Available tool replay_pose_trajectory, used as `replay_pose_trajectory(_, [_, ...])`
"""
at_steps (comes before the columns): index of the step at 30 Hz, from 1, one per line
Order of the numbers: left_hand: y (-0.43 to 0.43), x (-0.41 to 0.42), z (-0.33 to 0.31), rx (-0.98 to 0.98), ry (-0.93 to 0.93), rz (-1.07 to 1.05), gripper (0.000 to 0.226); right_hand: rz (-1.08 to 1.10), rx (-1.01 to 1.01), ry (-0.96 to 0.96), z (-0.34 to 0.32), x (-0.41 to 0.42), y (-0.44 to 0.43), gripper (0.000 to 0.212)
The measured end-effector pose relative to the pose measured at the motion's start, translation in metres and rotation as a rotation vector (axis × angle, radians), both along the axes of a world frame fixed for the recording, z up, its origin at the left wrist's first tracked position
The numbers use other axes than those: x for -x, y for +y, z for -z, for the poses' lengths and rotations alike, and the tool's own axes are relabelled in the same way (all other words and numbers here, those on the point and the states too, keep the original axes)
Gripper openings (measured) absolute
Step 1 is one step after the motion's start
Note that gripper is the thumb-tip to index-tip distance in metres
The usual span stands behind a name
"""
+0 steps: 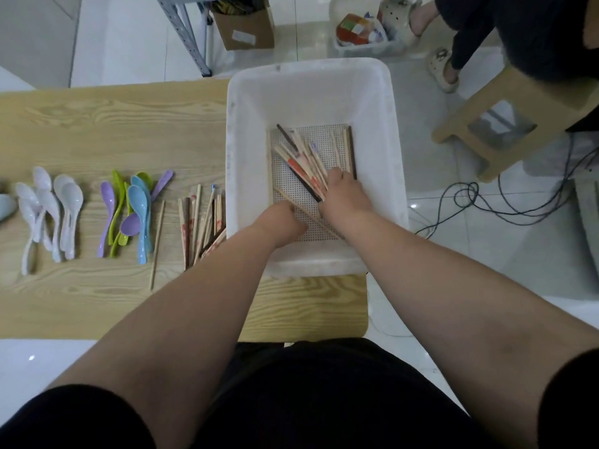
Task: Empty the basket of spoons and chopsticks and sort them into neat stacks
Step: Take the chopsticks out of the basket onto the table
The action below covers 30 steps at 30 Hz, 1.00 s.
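A white basket [249,131] stands on the right end of the wooden table [107,124]. Both my hands reach down into it. My right hand [345,192] grips a fanned bundle of chopsticks [304,160] on the perforated floor. My left hand [285,218] is curled low in the basket, touching a single thin chopstick; whether it grips the stick is hidden. More chopsticks [345,147] lie along the floor's right side. On the table lie a pile of chopsticks [202,222], coloured spoons [133,209] and white spoons [52,212].
One loose chopstick [157,241] lies between the coloured spoons and the chopstick pile. A wooden stool [505,121], cables and a seated person's feet are on the floor to the right. A cardboard box and a white bin stand behind the table.
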<state>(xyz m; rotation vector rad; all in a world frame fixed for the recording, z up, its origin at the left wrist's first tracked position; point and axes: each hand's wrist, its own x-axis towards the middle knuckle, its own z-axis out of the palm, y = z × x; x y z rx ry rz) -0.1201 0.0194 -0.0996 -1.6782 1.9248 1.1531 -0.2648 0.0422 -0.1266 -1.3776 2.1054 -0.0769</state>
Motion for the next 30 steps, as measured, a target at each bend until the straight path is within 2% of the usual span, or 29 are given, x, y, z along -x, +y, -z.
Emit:
replay_pose_trajectory(8, [-0.004,0.012,0.007,-0.005,0.158,-0.162,0.033,0.028,-0.033,-0.049,0.013,-0.002,0.001,0.025])
replay_pose_trajectory(11, [-0.006,0.014,0.011,-0.004,0.211,-0.287,0.006,0.094,-0.042,-0.121,0.012,0.0,0.004,0.021])
replay_pose_trajectory(14, [-0.01,0.018,0.017,-0.011,0.272,-0.433,0.005,0.168,-0.002,-0.212,0.008,0.005,0.009,0.02])
replay_pose_trajectory(17, [-0.012,0.024,0.015,-0.118,0.384,-0.552,0.013,0.197,0.065,-0.269,0.001,0.008,0.016,0.016])
replay_pose_trajectory(20, [-0.014,0.031,0.012,-0.214,0.531,-0.694,0.032,0.177,0.121,-0.303,-0.006,0.006,0.022,0.014])
replay_pose_trajectory(23, [-0.015,0.035,0.005,-0.2,0.589,-0.778,0.041,0.115,0.185,-0.318,-0.013,-0.002,0.028,0.018])
replay_pose_trajectory(26, [-0.016,0.034,0.0,-0.125,0.572,-0.789,0.034,0.085,0.26,-0.344,-0.018,-0.013,0.032,0.019])
replay_pose_trajectory(30, [-0.021,0.021,-0.013,-0.076,0.552,-0.843,0.011,0.053,0.289,-0.413,-0.027,-0.021,0.034,0.036])
